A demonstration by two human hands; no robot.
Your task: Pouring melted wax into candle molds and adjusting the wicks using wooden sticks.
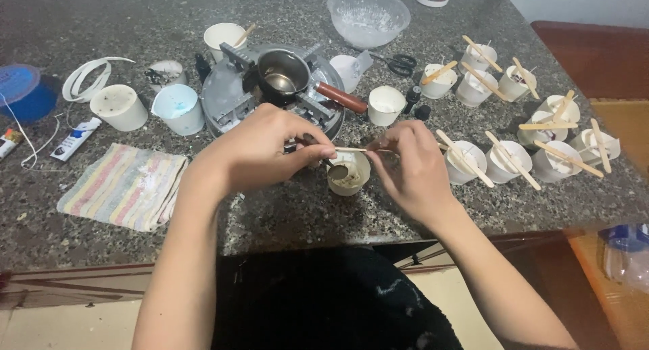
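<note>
Item in hand: one small white cup (349,175), round, open-topped, inner wall smeared brownish with a pale tan fill low inside, standing upright on the speckled grey stone counter (284,215) near its front edge, between the two hands. A thin wooden stick (358,149) lies level across its rim. Left hand (260,147): fingers curled together, pinched on the left end of the stick, with a small dark tool partly hidden under the fingertips. Right hand (409,164): thumb and fingertips closed on the stick's right end. To the right, ten like white cups (508,162) in a loose cluster, most bridged by a flat wooden stick; two sticks cross on some, and an exact stick count cannot be told. Behind the hands: one round grey hotplate (233,96) carrying one small metal melting pot (284,73) with a reddish-brown handle. Further pieces: one clear glass bowl (368,15), one pair of black scissors (402,63), one striped cloth (125,184), one blue lidded tub (23,93), one pale blue cup (179,110), one plain white cup (387,105) beside the pot handle, one cream cup (120,107) at left.
</note>
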